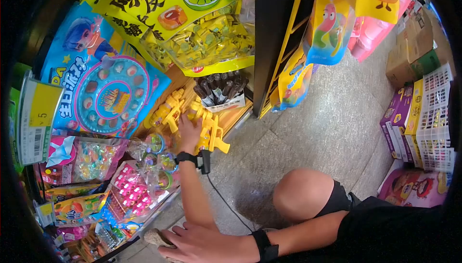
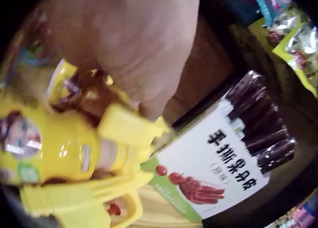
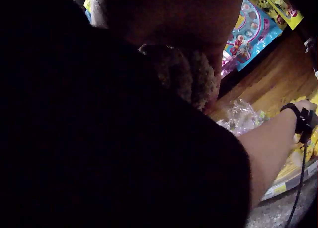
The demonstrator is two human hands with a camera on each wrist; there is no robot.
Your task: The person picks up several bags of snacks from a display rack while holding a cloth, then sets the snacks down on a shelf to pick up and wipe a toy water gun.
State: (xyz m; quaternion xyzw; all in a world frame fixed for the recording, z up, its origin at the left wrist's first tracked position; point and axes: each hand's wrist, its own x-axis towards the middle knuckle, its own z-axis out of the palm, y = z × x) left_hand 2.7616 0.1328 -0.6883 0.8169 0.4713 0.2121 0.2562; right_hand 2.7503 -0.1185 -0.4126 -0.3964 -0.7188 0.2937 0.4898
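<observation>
Among yellow toy guns (image 1: 211,134) on the wooden shelf, the left hand (image 1: 189,133) reaches down with its fingers spread and touching them. Its fingertips are partly hidden. In the left wrist view the left hand (image 2: 134,44) is above a yellow bottle-shaped toy (image 2: 54,146), beside a white box (image 2: 194,163) of dark wrapped sticks. Low in the head view, the right hand (image 1: 209,244) holds a rough grey-brown thing (image 1: 156,238), its fingers bent over it. That rough thing (image 3: 191,76) also shows, dark, against the right hand (image 3: 169,17) in the right wrist view.
Large yellow candy bags (image 1: 211,36) and a blue bag (image 1: 108,89) stand behind the toys. Pink-patterned packs (image 1: 130,190) lie left of the left forearm. Bags hang from a rack (image 1: 288,36) at upper right. A knee (image 1: 303,193) is over the grey floor, with cartons (image 1: 416,46) far right.
</observation>
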